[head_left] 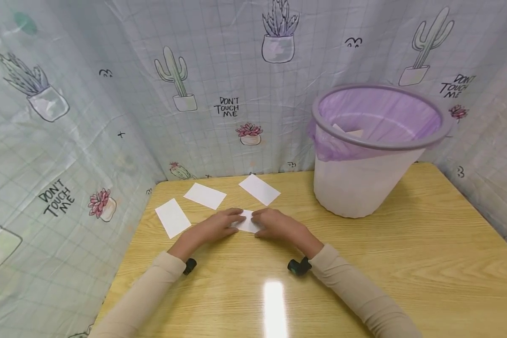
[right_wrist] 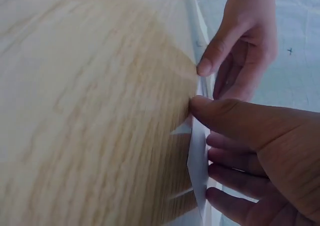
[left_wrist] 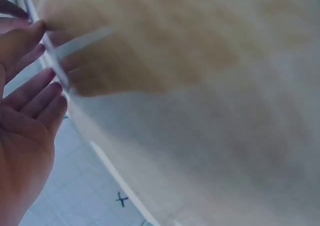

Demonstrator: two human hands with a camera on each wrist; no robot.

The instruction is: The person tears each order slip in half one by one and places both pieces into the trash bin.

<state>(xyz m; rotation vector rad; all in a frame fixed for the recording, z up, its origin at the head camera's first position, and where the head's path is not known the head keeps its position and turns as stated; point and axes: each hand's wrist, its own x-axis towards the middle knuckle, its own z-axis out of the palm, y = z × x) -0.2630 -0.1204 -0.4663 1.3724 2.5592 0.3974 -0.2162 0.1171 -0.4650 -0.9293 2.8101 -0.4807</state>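
Note:
A small white card (head_left: 248, 222) lies between the two hands near the middle of the table. My left hand (head_left: 218, 226) grips its left end, with fingertips right at the edge. At its right end my right hand (head_left: 279, 225) holds it, the thumb at the near edge and the fingers spread along it. In the right wrist view the card (right_wrist: 198, 161) shows as a thin, nearly edge-on strip beside the tabletop. The left wrist view has the left hand's palm turned partly toward the camera. Three more white cards, left (head_left: 172, 218), middle (head_left: 205, 195) and right (head_left: 259, 189), lie farther back.
A white bin (head_left: 350, 188) lined with a purple bag (head_left: 384, 112) stands at the back right, with some pale pieces (head_left: 355, 133) inside. Patterned curtain (head_left: 219, 65) hangs behind and beside the wooden table (head_left: 211, 295). Light glares off the front of the tabletop.

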